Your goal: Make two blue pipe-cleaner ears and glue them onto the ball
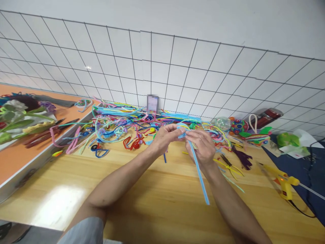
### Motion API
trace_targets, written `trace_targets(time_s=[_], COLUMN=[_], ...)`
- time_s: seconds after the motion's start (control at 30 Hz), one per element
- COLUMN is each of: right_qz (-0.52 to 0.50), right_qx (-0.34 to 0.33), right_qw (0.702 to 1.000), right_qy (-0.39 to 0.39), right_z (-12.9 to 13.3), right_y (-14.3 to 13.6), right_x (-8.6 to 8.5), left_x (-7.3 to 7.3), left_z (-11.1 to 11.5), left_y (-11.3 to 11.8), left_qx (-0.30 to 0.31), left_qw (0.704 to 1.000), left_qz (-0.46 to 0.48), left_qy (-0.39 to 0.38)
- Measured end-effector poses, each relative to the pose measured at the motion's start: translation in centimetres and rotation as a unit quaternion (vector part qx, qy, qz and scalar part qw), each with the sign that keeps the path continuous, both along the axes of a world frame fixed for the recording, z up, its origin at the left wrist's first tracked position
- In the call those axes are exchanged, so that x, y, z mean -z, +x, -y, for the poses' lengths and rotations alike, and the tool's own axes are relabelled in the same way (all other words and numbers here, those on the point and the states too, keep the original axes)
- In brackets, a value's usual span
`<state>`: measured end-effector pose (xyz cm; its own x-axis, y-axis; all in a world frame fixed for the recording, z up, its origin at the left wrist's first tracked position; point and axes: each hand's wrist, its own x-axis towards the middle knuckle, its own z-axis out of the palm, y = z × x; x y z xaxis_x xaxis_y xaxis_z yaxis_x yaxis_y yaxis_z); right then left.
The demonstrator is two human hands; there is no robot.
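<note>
Both hands meet above the far part of the wooden table. My left hand (166,137) pinches a light blue fuzzy stem piece (181,130) between thumb and fingers. Closed around the same piece from the other side is my right hand (201,145). A long straight end of the blue stem (199,173) hangs from under the right hand toward the table's near side. The worked part between the fingertips looks coiled or bent, but the fingers partly cover it. A little yellow shows beside it.
Colourful fuzzy stems (119,127) are heaped along the tiled wall. Pliers (230,164) and a yellow glue gun (285,184) with a cord lie right. A small framed screen or card (152,104) leans on the wall. Artificial flowers (15,117) are at left.
</note>
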<state>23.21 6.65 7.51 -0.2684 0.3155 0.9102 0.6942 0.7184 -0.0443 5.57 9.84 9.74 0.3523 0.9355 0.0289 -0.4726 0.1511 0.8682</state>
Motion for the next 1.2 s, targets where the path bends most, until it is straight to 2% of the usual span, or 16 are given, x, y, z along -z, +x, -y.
trace_targets(time_s=[0.23, 0.33, 0.4, 0.47, 0.53, 0.6, 0.63, 0.7, 0.8, 1.0, 1.2], right_qz=[0.034, -0.014, -0.094, -0.208, -0.3, -0.337, -0.34, -0.347, -0.358, -0.365, -0.342], right_qx=[0.019, 0.04, 0.041, 0.016, -0.038, -0.087, -0.102, -0.114, -0.109, -0.076, -0.062], right_qw=[0.999, 0.999, 0.994, 0.969, 0.914, 0.858, 0.84, 0.822, 0.818, 0.828, 0.838], right_qy=[0.035, 0.015, -0.033, -0.134, -0.269, -0.379, -0.411, -0.436, -0.437, -0.419, -0.421], right_z=[-0.3, -0.1, 0.2, 0.6, 0.8, 0.9, 0.9, 0.9, 0.8, 0.9, 0.8], right_y=[-0.3, -0.6, -0.8, -1.0, -1.3, -1.5, -1.7, -1.9, -2.1, -2.2, -2.1], right_x=[0.1, 0.2, 0.1, -0.1, -0.4, -0.7, -0.8, -0.9, -1.0, -1.2, -1.2], left_x=[-0.6, -0.8, -0.8, -0.9, -0.9, -1.0, -0.9, -0.8, -0.3, 1.0, 0.3], left_z=[0.1, 0.3, 0.4, 0.5, 0.6, 0.8, 0.9, 1.2, 1.2, 0.1, 0.4], left_y=[-0.3, -0.5, -0.6, -0.5, -0.4, -0.2, -0.1, 0.1, 0.4, 0.7, 0.0], left_qx=[-0.022, -0.032, -0.05, -0.076, -0.101, -0.11, -0.109, -0.104, -0.094, -0.085, -0.035], left_qw=[0.999, 0.998, 0.997, 0.994, 0.991, 0.99, 0.99, 0.991, 0.991, 0.993, 0.99], left_qz=[-0.024, -0.047, -0.062, -0.074, -0.077, -0.07, -0.065, -0.054, -0.053, -0.068, -0.103], left_qy=[-0.007, 0.001, 0.01, 0.028, 0.048, 0.058, 0.061, 0.067, 0.073, 0.052, 0.093])
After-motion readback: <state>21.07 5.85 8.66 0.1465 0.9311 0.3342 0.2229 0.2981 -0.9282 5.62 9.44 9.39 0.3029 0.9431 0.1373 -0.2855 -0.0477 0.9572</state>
